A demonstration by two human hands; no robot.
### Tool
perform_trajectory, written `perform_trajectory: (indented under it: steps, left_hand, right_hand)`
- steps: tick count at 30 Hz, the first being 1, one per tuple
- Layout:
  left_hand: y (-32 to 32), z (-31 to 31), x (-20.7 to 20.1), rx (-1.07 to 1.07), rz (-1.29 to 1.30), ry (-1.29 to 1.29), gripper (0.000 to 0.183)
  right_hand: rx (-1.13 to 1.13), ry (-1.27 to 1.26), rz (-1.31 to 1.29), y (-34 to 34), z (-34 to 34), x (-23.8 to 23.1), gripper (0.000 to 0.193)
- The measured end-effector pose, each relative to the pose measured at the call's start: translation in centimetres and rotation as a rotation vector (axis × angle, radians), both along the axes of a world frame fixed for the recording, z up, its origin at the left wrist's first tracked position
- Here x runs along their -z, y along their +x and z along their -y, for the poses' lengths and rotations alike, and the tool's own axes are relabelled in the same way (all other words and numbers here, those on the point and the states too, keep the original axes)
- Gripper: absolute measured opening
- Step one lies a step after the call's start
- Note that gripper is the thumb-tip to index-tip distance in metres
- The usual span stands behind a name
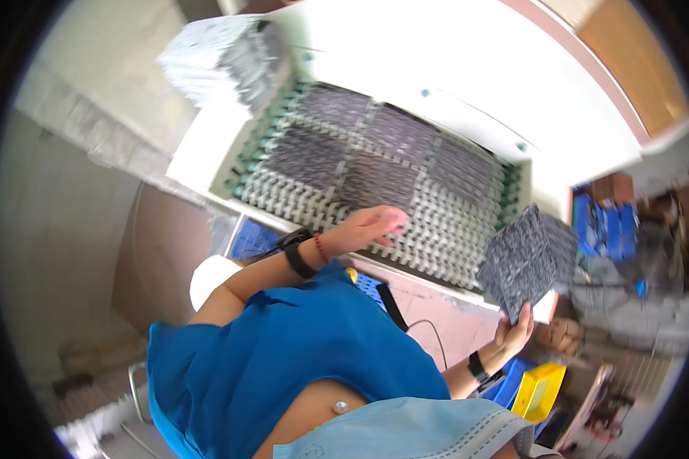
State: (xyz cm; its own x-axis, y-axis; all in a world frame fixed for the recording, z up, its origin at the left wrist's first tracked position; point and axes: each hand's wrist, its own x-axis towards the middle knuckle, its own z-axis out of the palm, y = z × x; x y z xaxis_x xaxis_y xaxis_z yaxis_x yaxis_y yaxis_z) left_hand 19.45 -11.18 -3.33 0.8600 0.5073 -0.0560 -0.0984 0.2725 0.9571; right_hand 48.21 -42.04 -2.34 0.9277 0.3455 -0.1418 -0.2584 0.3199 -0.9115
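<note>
Right grip (517, 329) pinches gray square (517, 264) near its bottom corner, so it could tilt or slip; left grip (371, 225) loose, empty.

One wide camera is worn on the head, quite near the left hand (371, 227) and the right hand (517, 329); it looks downward, onto the roller bed (455, 241) beyond the left hand.

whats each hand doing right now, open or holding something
Left hand: open, no object visible in it, over the white roller conveyor bed.
Right hand: closed on the edge of a dark grey speckled square panel.
</note>
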Motion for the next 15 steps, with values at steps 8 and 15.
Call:
perform_trajectory:
  steps: [8,15]
  left_hand:
    - [-16.1,0.0,-5.9,-0.312,0.064,-0.331,0.049]
    - [-37.1,-3.5,-3.7,-1.185,-0.505,0.693,0.048]
  right_hand:
    - [-0.732,0.116,-0.088,-17.2,-15.3,1.7,0.033]
    - [-1.137,0.083,-0.196,-41.1,-32.0,-2.0,0.025]
